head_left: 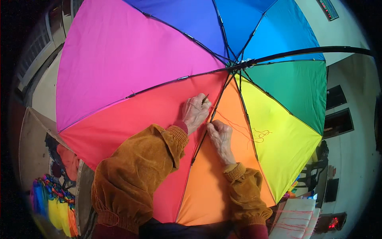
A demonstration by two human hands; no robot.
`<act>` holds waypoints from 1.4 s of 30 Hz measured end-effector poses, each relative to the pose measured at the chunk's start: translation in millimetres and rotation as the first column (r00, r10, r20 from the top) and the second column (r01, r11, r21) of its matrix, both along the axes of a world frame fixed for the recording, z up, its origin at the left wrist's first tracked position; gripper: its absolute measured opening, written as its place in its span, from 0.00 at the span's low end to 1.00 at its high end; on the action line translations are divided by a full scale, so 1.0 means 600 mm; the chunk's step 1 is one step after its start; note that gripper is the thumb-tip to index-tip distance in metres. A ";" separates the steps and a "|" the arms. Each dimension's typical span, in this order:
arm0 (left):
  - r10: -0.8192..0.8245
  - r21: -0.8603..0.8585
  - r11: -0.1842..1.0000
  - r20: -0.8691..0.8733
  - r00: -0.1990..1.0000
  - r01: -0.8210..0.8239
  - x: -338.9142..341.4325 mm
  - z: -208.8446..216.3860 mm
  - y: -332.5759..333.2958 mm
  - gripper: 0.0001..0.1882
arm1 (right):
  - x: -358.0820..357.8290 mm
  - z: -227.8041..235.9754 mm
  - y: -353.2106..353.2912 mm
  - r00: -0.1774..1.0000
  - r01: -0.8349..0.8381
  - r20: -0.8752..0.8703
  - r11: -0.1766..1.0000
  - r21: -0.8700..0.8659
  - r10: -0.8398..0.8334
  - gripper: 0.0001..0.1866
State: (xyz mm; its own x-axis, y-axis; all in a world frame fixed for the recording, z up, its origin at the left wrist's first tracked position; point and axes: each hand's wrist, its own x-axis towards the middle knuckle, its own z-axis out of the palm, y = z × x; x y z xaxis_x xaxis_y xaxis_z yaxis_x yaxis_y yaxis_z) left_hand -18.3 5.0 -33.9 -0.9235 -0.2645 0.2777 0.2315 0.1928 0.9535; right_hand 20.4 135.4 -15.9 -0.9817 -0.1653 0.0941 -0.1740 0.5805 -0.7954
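A large open umbrella [139,51] with rainbow panels spreads before me, its inner side and black ribs facing me. My left hand [195,110] is closed over the red panel, with a thin brown pointed tool [205,98] sticking up from its fingers. Just below and to the right, my right hand [221,137] pinches at the black rib [215,109] between the red and orange panels. Its fingertips partly hide what they grip. A loose reddish thread [260,135] trails from near the rib across the orange panel onto the yellow one.
The umbrella's black shaft [310,50] juts out toward the right. Folded rainbow fabric [57,211] hangs at lower left beside a brown board [84,187]. At lower right, red threads lie across a pale padded block [294,217]. A wall [358,119] stands at right.
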 end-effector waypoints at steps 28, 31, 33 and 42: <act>-0.250 0.354 0.917 0.150 0.957 0.184 0.000 0.011 -0.005 0.10 | -0.095 0.061 0.094 0.929 -0.329 -0.178 0.944 0.008 0.325 0.04; -0.202 0.317 0.941 0.252 0.947 0.117 0.004 0.019 -0.005 0.10 | -0.097 0.088 0.142 0.903 -0.175 -0.219 0.783 0.597 0.369 0.05; -0.227 0.333 0.934 0.266 0.937 0.131 0.005 0.018 -0.004 0.10 | -0.074 0.094 0.128 0.975 0.040 -0.203 0.971 -0.235 -0.090 0.07; -0.357 0.186 0.920 0.034 0.933 0.345 0.039 0.029 0.005 0.11 | -0.015 0.182 0.100 0.997 0.063 0.080 0.431 -0.900 0.023 0.13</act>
State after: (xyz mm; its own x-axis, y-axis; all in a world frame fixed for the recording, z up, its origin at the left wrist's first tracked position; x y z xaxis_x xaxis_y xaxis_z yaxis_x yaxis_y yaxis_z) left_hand 5.2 7.9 -16.3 -0.9805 0.0415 0.1919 0.1893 -0.0592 0.9801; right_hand 11.2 195.4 93.4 -0.9939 -0.0085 0.1102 -0.0932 -0.4713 -0.8770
